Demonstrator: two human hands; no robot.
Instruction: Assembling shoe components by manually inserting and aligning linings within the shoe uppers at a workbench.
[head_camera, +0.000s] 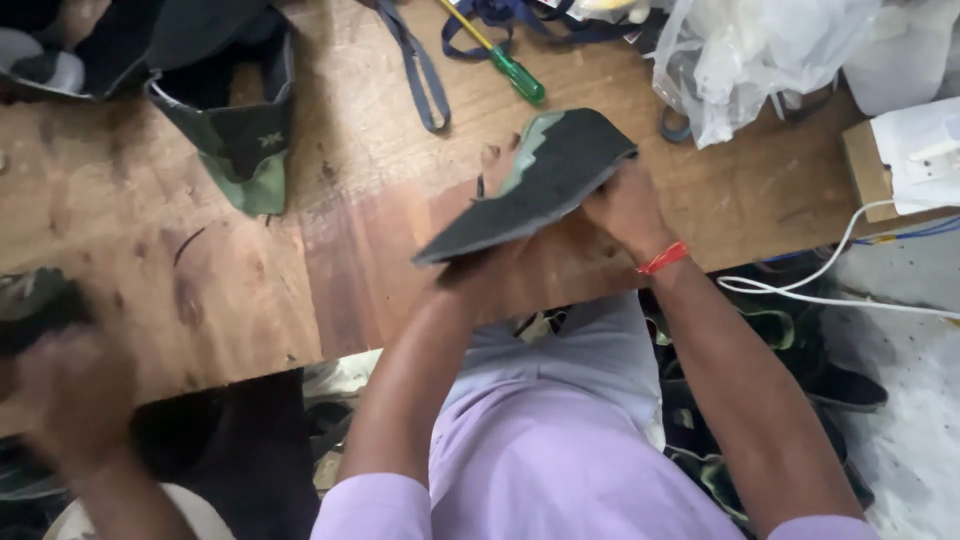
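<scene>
You hold a dark sole piece (535, 185), edged in camouflage green, tilted above the wooden counter (250, 260), with both hands. Your right hand (628, 210) is closed on its upper right end, a red band (662, 259) at that wrist. Your left hand (490, 268) sits under the lower end, mostly hidden by the piece, so you cannot tell how tightly it grips. Beyond the piece lie a green-handled screwdriver (515, 72), a grey strap (420, 70) and a plastic bag (750, 60). A camouflage shoe upper (240, 140) lies at the far left. Another person's blurred hand (70, 395) is at the left edge.
</scene>
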